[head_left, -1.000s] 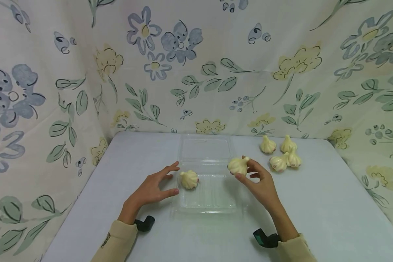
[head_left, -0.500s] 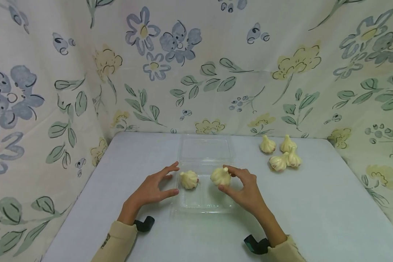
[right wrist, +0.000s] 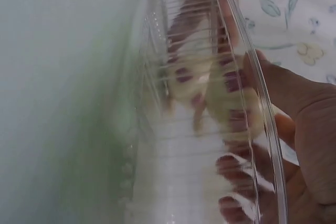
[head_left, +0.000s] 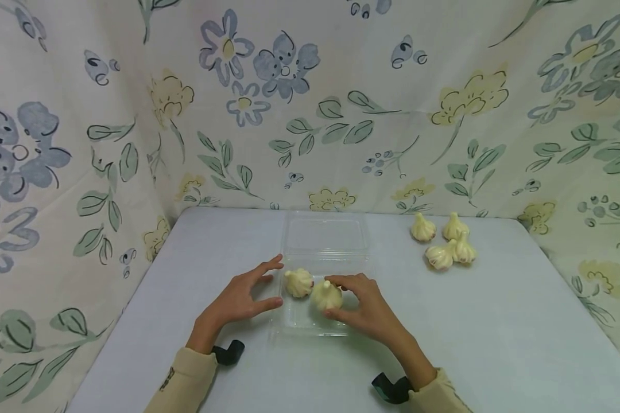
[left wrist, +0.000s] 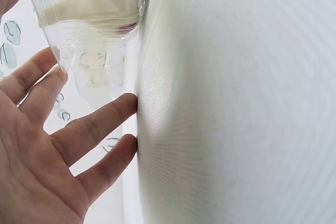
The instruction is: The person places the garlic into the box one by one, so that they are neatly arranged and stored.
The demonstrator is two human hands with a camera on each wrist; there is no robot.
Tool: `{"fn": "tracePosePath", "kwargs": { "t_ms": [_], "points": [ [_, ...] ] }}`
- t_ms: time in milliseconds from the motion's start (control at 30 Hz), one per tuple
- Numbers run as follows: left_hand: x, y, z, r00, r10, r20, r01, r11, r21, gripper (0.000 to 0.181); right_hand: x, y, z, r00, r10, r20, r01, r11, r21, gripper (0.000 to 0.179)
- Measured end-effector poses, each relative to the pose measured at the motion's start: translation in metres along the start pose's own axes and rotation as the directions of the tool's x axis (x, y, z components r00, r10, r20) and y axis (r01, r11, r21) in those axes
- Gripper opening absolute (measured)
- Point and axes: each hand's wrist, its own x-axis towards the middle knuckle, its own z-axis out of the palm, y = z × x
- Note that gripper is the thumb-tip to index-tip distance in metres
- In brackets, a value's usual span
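Observation:
A clear plastic clamshell box point(head_left: 297, 322) lies with its lid folded back behind it. Inside, at the left wall, rests a garlic bulb point(head_left: 298, 283). My right hand point(head_left: 370, 307) pinches a second garlic bulb point(head_left: 327, 296) between thumb and fingers, inside the box and close to the first one. Seen in the right wrist view, this held garlic shows blurred through the clear wall point(right wrist: 236, 98). My left hand point(head_left: 243, 295) lies at the box's left side with fingers spread. In the left wrist view, fingertips point(left wrist: 60, 74) touch the rim and others meet the table.
Several more garlic bulbs point(head_left: 441, 256) stand in a group at the back right of the white table point(head_left: 496, 332). The clear lid point(head_left: 324, 234) lies open toward the back. A flowered cloth point(head_left: 310, 115) hangs behind the table.
My right hand has carried its garlic bulb left and down, from the box's right edge to beside the first bulb. My left hand has stayed in place.

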Motion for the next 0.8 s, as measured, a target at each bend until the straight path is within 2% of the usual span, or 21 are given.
{"fn": "tracePosePath", "kwargs": {
  "t_ms": [333,800],
  "points": [
    [0.0,-0.001,0.0,1.0,0.023,-0.003,-0.023,1.0,-0.01,0.087,0.007,-0.005,0.011,0.99,-0.008,0.142,0.007,1.0,0.003,0.06],
    [0.001,0.0,-0.001,0.999,0.033,0.002,-0.033,0.999,-0.017,0.083,0.02,-0.007,0.024,0.968,-0.032,0.248,0.028,0.999,0.019,0.058]
  ]
}}
